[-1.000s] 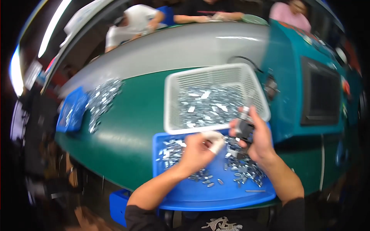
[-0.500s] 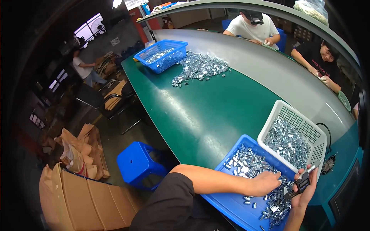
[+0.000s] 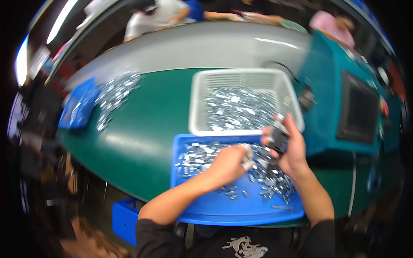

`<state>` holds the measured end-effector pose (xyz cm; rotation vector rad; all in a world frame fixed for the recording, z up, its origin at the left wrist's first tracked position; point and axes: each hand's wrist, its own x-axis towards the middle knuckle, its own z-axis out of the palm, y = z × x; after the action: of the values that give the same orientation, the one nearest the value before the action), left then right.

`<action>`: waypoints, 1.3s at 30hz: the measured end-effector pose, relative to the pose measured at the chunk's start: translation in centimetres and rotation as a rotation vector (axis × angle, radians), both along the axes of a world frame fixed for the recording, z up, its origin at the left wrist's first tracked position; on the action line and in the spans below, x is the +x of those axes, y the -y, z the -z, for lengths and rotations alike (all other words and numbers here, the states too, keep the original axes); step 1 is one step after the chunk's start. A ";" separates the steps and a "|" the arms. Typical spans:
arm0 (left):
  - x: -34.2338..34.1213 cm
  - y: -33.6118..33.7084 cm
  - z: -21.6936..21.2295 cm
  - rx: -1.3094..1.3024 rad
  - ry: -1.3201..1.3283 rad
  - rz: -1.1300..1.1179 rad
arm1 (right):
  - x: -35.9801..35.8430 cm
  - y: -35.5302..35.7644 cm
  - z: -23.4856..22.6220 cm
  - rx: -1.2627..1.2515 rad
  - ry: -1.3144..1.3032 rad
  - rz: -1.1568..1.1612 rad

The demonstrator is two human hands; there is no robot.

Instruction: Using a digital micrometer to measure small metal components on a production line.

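My left hand (image 3: 230,163): fingers pinching small metal pieces (image 3: 202,157) in blue tray (image 3: 241,210) | my right hand (image 3: 290,150): fingers grasping dark block (image 3: 277,139), 3 o'clock | white basket (image 3: 202,103), 12 o'clock.

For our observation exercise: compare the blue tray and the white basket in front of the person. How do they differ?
The blue tray is shallow with solid walls; the white basket is deeper with slotted walls. The tray lies nearest the person, with the left hand in its parts; the basket sits beyond it, with no hand in it. The right hand holds a small dark device over their shared edge. Both hold small silvery metal pieces.
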<state>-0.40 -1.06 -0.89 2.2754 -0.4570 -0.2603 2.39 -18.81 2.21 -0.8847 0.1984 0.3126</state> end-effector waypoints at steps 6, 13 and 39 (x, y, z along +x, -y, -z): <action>0.1 0.9 -0.7 -0.477 -0.200 -0.080 | 0.3 1.5 0.3 -0.005 0.047 0.028; -0.2 1.1 -0.1 -0.517 -0.154 -0.058 | -0.1 1.8 0.6 0.020 0.027 0.020; -0.3 0.7 -1.1 -0.885 -0.539 -0.146 | 0.1 1.3 1.0 0.065 0.091 -0.030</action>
<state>-0.66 -1.78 0.17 1.2932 -0.0780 -0.4684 2.48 -20.12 1.16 -0.8361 0.0906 0.3044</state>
